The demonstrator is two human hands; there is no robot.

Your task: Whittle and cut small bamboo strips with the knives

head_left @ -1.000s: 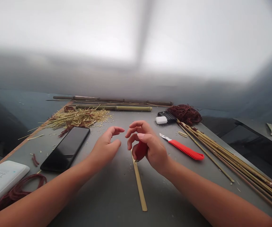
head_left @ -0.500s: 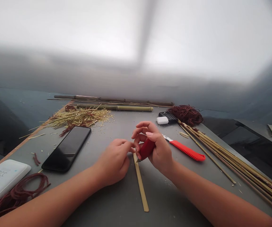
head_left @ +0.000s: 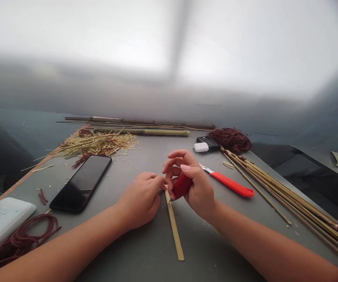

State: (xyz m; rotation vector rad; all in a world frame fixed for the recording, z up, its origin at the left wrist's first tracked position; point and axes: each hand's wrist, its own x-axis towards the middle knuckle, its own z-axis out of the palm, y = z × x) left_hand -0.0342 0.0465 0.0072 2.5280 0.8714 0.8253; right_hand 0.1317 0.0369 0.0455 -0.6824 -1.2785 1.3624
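A flat, pale bamboo strip point(head_left: 175, 235) lies on the grey table, its near end pointing toward me. My left hand point(head_left: 144, 200) pinches the strip's far end between thumb and fingers. In my right hand point(head_left: 192, 181) is a red-handled knife point(head_left: 183, 185), held with its blade tip low against the strip; most of the blade is hidden. To the right of that hand lies a utility knife point(head_left: 230, 184) with an orange-red ribbed handle.
A black phone point(head_left: 82, 184) and a white power bank point(head_left: 6, 223) lie left, beside dark red cord point(head_left: 24, 237). Behind are bamboo shavings point(head_left: 104, 144) and a green bamboo pole point(head_left: 145, 132). Thin bamboo sticks point(head_left: 274, 186), a cord bundle point(head_left: 232, 140) and a white case point(head_left: 201, 147) lie right.
The whole view has shifted very slightly. Both hands, the knife and the bamboo strip keep practically the same positions relative to one another.
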